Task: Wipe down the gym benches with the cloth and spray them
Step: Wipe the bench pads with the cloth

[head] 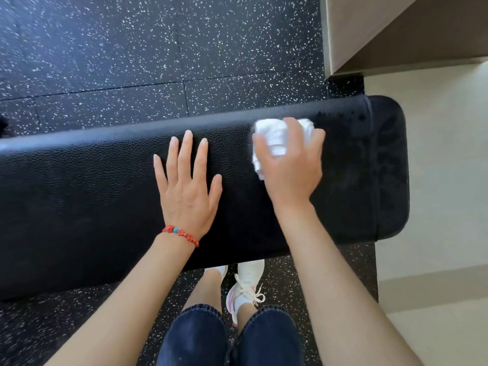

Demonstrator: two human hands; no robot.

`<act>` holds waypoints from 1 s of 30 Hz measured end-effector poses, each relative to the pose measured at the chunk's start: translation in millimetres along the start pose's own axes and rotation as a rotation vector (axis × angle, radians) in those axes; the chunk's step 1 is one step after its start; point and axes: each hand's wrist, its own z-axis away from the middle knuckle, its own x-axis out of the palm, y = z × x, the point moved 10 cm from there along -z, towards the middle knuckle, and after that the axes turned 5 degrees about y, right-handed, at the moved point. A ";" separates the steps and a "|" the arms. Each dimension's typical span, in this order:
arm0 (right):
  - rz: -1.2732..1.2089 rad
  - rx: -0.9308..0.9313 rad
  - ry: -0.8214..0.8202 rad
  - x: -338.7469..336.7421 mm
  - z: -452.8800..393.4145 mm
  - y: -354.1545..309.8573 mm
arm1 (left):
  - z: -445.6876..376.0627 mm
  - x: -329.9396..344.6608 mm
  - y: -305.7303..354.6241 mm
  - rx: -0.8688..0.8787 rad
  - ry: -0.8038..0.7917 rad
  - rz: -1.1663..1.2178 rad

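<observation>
Head: cloth (pixel 274 140) near bench (pixel 79 194) end.

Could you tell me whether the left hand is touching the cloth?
Apart. The head view shows bare bench between the flat left hand and the cloth.

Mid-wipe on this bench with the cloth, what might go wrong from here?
The white cloth is bunched under the right hand, so it may only smear a narrow strip of the black bench. The left hand lies flat on the pad and could leave fresh prints there. No spray bottle is in view, so the spraying step could get skipped.
</observation>
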 end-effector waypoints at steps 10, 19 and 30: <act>0.110 -0.014 0.047 -32.2 -65.2 54.8 | -13.1 13.4 18.2 0.029 -0.059 -0.040; 0.070 -0.356 -0.103 -20.0 -47.7 20.0 | -13.6 16.8 81.6 0.069 -0.028 0.008; 0.111 -0.146 -0.044 -66.3 -32.4 111.7 | -5.6 41.5 113.5 0.079 -0.086 -0.058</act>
